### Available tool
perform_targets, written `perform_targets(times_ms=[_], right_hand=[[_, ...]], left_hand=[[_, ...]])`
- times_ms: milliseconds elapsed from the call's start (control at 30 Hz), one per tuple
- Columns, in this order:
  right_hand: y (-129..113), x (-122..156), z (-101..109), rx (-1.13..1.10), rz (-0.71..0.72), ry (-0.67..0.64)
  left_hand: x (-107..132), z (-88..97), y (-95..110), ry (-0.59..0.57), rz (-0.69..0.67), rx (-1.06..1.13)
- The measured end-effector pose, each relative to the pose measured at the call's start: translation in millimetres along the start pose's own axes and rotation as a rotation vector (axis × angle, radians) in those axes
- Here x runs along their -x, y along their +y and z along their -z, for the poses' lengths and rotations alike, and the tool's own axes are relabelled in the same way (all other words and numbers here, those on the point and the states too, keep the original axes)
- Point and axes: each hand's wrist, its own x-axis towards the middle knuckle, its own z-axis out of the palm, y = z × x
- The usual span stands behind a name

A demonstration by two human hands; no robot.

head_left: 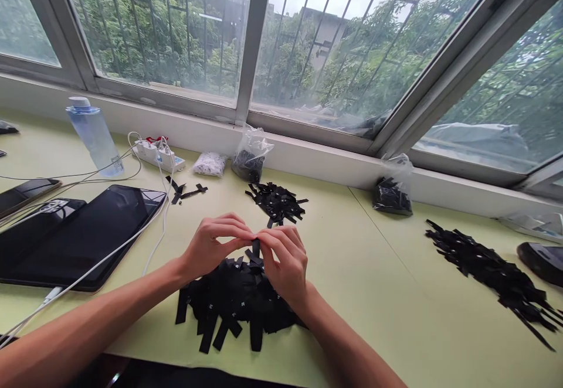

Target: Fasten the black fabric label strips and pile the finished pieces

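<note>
My left hand (210, 246) and my right hand (284, 260) meet over a heap of black fabric strips (233, 306) on the pale green table (360, 294). Both pinch one small black strip (255, 248) between thumbs and fingertips, just above the heap. The strips carry small white letters. A second, smaller pile of black strips (277, 202) lies farther back, and a few loose strips (187, 191) lie to its left.
A tablet (83, 232) with a white cable, phones (26, 193), a water bottle (94, 136) and a power strip (158, 153) are at left. Plastic bags (251, 159) (393, 191) stand along the window ledge. A long pile of black strips (492, 271) lies at right.
</note>
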Motion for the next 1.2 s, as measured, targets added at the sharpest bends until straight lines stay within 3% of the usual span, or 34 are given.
perform_targets(times_ms=[467, 567, 633, 700, 733, 800, 867, 933, 1033, 1200], right_hand=[[8, -6, 3, 0.000, 0.044, -0.026], [21, -12, 9, -0.016, 0.004, 0.120], [35, -21, 13, -0.002, -0.096, 0.257], [56, -32, 15, 0.099, -0.232, 0.295], [69, -37, 15, 0.158, -0.310, 0.265], [95, -44, 15, 0.195, -0.409, 0.071], [117, -43, 13, 0.238, -0.450, -0.137], [130, -36, 13, 0.273, -0.466, -0.238], [128, -20, 14, 0.271, -0.433, -0.241], [96, -1, 20, 0.118, -0.435, -0.364]], left_hand=[[1, -1.1, -2, 0.020, -0.005, -0.136], [0, 4.0, -10, -0.014, 0.048, -0.229], [1, 8.0, -18, -0.086, 0.093, -0.308], [2, 11.2, -25, -0.176, 0.120, -0.374], [3, 12.3, -28, -0.219, 0.129, -0.395], [5, 13.3, -32, -0.279, 0.140, -0.418], [6, 13.3, -33, -0.315, 0.152, -0.423], [5, 12.5, -32, -0.338, 0.154, -0.407], [4, 9.4, -29, -0.416, 0.128, -0.363], [1, 1.4, -27, -0.545, 0.105, -0.419]])
